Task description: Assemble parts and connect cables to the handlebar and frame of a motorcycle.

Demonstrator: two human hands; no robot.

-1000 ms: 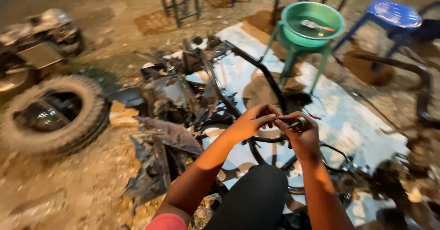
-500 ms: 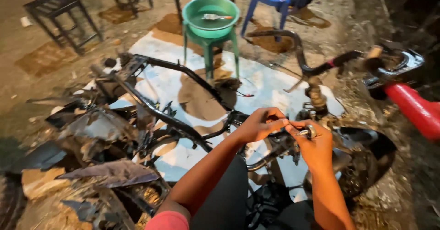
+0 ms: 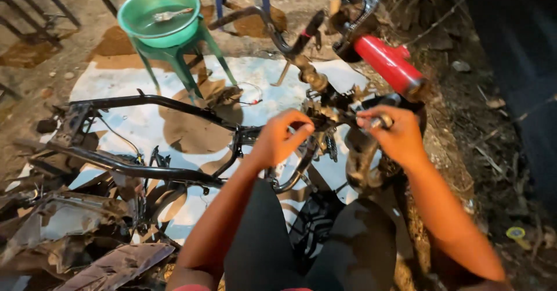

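Both your hands work mid-frame: left hand [image 3: 282, 135] grips the motorcycle frame [image 3: 174, 172], right hand [image 3: 390, 133] pinches a small metal fitting [image 3: 380, 121]; steady it next.

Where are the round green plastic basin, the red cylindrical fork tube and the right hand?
Round green plastic basin [image 3: 139, 8], head view, on its left rim.
Red cylindrical fork tube [image 3: 387, 62], head view, on its middle.
Right hand [image 3: 395, 134], head view, on its back.

Both arms outstretched; left hand [image 3: 282, 137] curled, fingers bent; right hand [image 3: 394, 133] closed, pinching
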